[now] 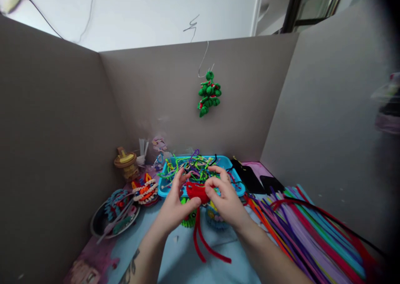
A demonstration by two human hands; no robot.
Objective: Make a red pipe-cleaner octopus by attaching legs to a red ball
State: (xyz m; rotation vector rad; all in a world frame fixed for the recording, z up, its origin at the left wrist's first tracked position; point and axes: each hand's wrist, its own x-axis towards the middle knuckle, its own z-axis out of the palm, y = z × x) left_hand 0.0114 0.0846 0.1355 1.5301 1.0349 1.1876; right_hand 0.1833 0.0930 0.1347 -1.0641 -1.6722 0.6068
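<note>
A red piece of bent pipe cleaners (196,191) is held up in the middle, with two loose red tails hanging below it. My right hand (223,196) pinches its right side between thumb and forefinger, the other fingers raised. My left hand (178,196) curves around its left side, thumb against the lower edge and fingers near the upper corner. Behind and below my hands sit a green pipe-cleaner figure (188,221) and a blue one (215,219) with yellow and pink bits, both partly hidden.
A blue tray (161,188) of tangled pipe-cleaner scraps stands behind my hands. At left are a metal bowl (96,223), an orange-and-cream piece (146,191) and a lidded jar (126,163). Long coloured pipe cleaners (306,230) fan out right. A green ornament (209,94) hangs on the grey partition.
</note>
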